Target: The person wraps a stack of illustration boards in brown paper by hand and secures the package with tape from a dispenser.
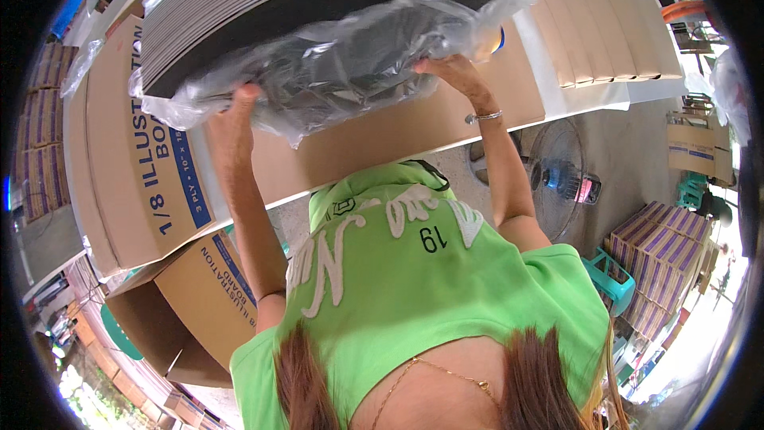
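A thick stack of boards (350,6), black on the face toward me and pale along the layered edges, rests at the far side of the table. Clear plastic wrap (358,60) covers its near side in loose, crumpled folds. My left hand (232,123) is closed on the wrap at the stack's near left corner, thumb up and most fingers hidden. Farther right, my right hand (452,78) pinches the loose wrap near its lower edge. Just beyond that hand, a yellowish round thing with a blue edge (491,44) is partly covered.
A closed brown carton (135,183) lies on the table's left, above an open carton (179,314). Flat cardboard pieces (605,20) are piled at the far right. A fan (561,179), a teal stool (609,280) and a strapped, striped bundle (660,259) stand on the right.
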Tool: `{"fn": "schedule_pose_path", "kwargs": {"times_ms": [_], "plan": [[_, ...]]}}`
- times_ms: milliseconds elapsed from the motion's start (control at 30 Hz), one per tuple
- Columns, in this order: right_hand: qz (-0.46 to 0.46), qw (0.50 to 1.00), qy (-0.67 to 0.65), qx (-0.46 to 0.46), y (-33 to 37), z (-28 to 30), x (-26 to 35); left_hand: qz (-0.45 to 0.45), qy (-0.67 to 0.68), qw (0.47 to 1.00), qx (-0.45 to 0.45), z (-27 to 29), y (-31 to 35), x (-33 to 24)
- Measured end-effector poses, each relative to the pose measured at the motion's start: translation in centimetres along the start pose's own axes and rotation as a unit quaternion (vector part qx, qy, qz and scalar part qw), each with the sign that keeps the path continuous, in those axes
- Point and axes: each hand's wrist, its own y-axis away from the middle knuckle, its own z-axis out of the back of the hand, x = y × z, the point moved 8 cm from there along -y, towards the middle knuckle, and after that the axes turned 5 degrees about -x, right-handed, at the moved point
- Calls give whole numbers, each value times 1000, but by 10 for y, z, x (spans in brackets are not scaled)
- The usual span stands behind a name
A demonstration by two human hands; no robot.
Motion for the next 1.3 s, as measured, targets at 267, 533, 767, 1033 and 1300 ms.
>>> {"fn": "schedule_pose_path", "kwargs": {"times_ms": [267, 533, 767, 1033, 1300], "plan": [[-6, 999, 33, 15, 5, 0, -26, 88, -104, 968, 213, -29, 34, 48], [44, 993, -28, -102, -12, 7, -33, 114, 0, 988, 105, -27, 19, 26], [147, 936, -285, -146, -33, -4, -11, 52, 9, 998, -28, -37, 3, 16], [80, 962, -242, -92, -71, 0, 26, 109, -25, 994, 2, -68, -44, 21], [-121, 976, -178, -13, -113, -13, -55, 293, 0, 955, 35, -107, -61, 147]]}}
